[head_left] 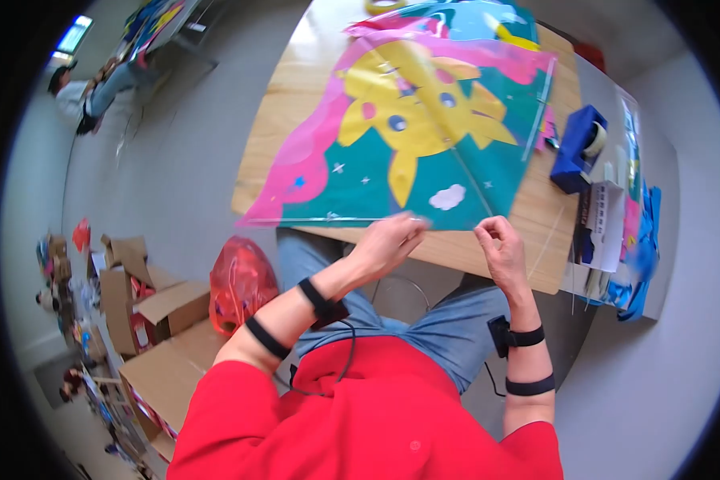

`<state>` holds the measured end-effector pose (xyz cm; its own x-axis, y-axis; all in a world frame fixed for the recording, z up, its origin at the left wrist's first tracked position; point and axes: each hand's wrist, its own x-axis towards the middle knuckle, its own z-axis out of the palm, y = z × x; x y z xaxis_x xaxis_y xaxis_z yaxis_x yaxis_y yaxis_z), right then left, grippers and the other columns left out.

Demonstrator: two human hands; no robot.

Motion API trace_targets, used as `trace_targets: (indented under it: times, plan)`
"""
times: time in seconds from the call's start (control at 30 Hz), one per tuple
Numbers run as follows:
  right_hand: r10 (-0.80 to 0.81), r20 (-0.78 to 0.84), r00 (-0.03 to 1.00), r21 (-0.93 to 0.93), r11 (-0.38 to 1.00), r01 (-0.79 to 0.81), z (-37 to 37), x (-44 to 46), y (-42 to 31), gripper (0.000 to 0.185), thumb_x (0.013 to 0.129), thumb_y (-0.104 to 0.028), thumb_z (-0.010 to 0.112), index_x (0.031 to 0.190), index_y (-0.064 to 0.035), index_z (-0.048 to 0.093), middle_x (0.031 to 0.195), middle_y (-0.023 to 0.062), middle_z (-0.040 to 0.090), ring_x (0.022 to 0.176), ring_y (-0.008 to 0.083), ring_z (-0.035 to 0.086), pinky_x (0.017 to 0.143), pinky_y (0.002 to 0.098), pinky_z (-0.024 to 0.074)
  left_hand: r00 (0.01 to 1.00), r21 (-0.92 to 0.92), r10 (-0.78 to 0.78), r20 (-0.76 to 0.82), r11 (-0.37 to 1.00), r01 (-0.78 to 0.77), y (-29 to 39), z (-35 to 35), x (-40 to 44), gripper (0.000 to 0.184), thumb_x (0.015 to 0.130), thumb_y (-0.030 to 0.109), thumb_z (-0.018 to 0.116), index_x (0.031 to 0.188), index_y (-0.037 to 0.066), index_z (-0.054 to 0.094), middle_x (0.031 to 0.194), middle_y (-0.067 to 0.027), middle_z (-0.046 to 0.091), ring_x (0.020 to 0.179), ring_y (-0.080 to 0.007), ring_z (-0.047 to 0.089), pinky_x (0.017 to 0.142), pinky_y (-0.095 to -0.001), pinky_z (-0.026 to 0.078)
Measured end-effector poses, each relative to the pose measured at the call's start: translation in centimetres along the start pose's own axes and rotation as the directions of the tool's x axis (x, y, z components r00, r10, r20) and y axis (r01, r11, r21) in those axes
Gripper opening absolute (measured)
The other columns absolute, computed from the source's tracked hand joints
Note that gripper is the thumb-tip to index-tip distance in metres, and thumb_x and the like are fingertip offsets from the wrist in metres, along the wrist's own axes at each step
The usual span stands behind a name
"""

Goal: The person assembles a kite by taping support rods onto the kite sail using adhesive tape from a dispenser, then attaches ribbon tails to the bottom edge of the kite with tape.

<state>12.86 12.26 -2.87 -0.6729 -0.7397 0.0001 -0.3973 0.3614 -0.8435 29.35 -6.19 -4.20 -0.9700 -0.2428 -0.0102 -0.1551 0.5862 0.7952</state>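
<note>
A kite [464, 188] lies on the table, its pink and green sheet printed with a yellow cartoon face. A thin dark rod runs diagonally across it, and pale rods line two edges. My left hand [388, 246] is closed in a pinch at the kite's near edge, its fingertips slightly blurred. My right hand [504, 254] is pinched by the kite's near corner, close to the rod's end. What either hand holds is too small to make out.
On the wooden table [288, 132], more printed sheets [472, 20] and a tape roll [385, 6] lie at the far side. A blue tape dispenser [578, 150] stands right. A red plastic bag [242, 282] and cardboard boxes [168, 308] sit left. A person [104, 92] works far left.
</note>
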Motion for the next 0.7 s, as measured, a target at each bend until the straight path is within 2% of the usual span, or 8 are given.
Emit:
trace_targets:
  times: [0.07, 0.13, 0.2, 0.27, 0.33, 0.4, 0.57, 0.7]
  plan:
    - [-0.2, 0.215, 0.956, -0.148, 0.961, 0.235, 2.5, 1.3, -3.3, 0.009, 0.085, -0.01, 0.066, 0.085, -0.003, 0.06, 0.082, 0.0118, 0.059, 0.081, 0.0288, 0.058, 0.072, 0.0372, 0.0473, 0.984, -0.09, -0.168, 0.055, 0.981, 0.172, -2.5, -1.2, -8.1, 0.021, 0.089, 0.011, 0.063, 0.108, 0.004, 0.066, 0.095, -0.0142, 0.066, 0.085, -0.031, 0.064, 0.075, -0.0343, 0.051]
    - [-0.311, 0.402, 0.861, -0.138, 0.909, 0.393, 5.9, 3.2, -5.3, 0.011, 0.083, -0.012, 0.067, 0.083, -0.0045, 0.06, 0.085, 0.0123, 0.057, 0.087, 0.0327, 0.055, 0.074, 0.0405, 0.046, 0.934, -0.203, -0.355, 0.032, 0.913, 0.354, -3.8, -2.2, -13.4, 0.02, 0.089, 0.012, 0.063, 0.105, 0.002, 0.067, 0.094, -0.0142, 0.067, 0.087, -0.0289, 0.065, 0.077, -0.0332, 0.051]
    - [-0.353, 0.58, 0.734, -0.157, 0.836, 0.526, 9.6, 5.5, -7.3, 0.01, 0.083, -0.015, 0.067, 0.084, -0.0071, 0.062, 0.087, 0.0106, 0.057, 0.09, 0.0314, 0.055, 0.075, 0.0401, 0.0462, 0.905, -0.138, -0.414, -0.097, 0.906, 0.4, -5.7, -3.0, -16.5, 0.02, 0.088, 0.013, 0.064, 0.104, 0.003, 0.068, 0.093, -0.0145, 0.067, 0.086, -0.0296, 0.066, 0.076, -0.0351, 0.052]
    - [-0.361, 0.713, 0.602, -0.154, 0.756, 0.636, 13.7, 7.8, -8.8, 0.009, 0.083, -0.019, 0.067, 0.083, -0.0104, 0.062, 0.088, 0.0086, 0.057, 0.091, 0.03, 0.055, 0.075, 0.0401, 0.0452, 0.875, -0.213, -0.454, -0.166, 0.883, 0.418, -6.2, -4.3, -17.6, 0.02, 0.089, 0.011, 0.063, 0.107, 0.001, 0.066, 0.091, -0.0146, 0.066, 0.083, -0.0291, 0.065, 0.075, -0.0338, 0.052]
    - [-0.328, 0.799, 0.505, -0.156, 0.697, 0.7, 17.3, 9.6, -10.4, 0.01, 0.082, -0.022, 0.067, 0.081, -0.0131, 0.063, 0.089, 0.007, 0.058, 0.092, 0.0285, 0.055, 0.076, 0.0402, 0.0437, 0.872, -0.202, -0.446, -0.2, 0.89, 0.409, -7.1, -5.2, -18.0, 0.022, 0.088, 0.008, 0.062, 0.109, 0.003, 0.065, 0.098, -0.0131, 0.065, 0.089, -0.0282, 0.064, 0.078, -0.0339, 0.051]
    - [-0.244, 0.866, 0.437, -0.171, 0.677, 0.716, 19.8, 10.9, -11.8, 0.01, 0.08, -0.025, 0.068, 0.081, -0.0154, 0.066, 0.089, 0.0054, 0.059, 0.096, 0.027, 0.056, 0.079, 0.0406, 0.0426, 0.893, 0.0, -0.294, -0.341, 0.95, 0.313, -7.7, -5.3, -18.0, 0.025, 0.086, 0.004, 0.061, 0.111, 0.003, 0.064, 0.106, -0.0112, 0.063, 0.098, -0.0282, 0.061, 0.085, -0.0356, 0.049]
    - [-0.086, 0.904, 0.419, -0.269, 0.646, 0.715, 23.1, 12.4, -12.0, 0.011, 0.077, -0.026, 0.071, 0.083, -0.017, 0.07, 0.091, 0.0033, 0.06, 0.104, 0.024, 0.054, 0.085, 0.0405, 0.0396, 0.908, 0.286, -0.098, -0.408, 0.93, 0.229, -8.3, -5.4, -16.5, 0.035, 0.083, 0.001, 0.061, 0.118, 0.005, 0.06, 0.124, -0.0075, 0.055, 0.12, -0.0277, 0.048, 0.102, -0.0417, 0.039]
    - [-0.027, 0.905, 0.425, -0.325, 0.601, 0.73, 23.7, 12.4, -11.9, 0.013, 0.076, -0.027, 0.071, 0.084, -0.0174, 0.071, 0.092, 0.0021, 0.06, 0.105, 0.0225, 0.054, 0.086, 0.0405, 0.0381, 0.924, 0.458, 0.006, -0.382, 0.87, 0.184, -9.3, -5.1, -15.5, 0.038, 0.082, 0.001, 0.059, 0.12, 0.001, 0.059, 0.128, -0.0067, 0.054, 0.123, -0.0259, 0.047, 0.104, -0.0417, 0.038]
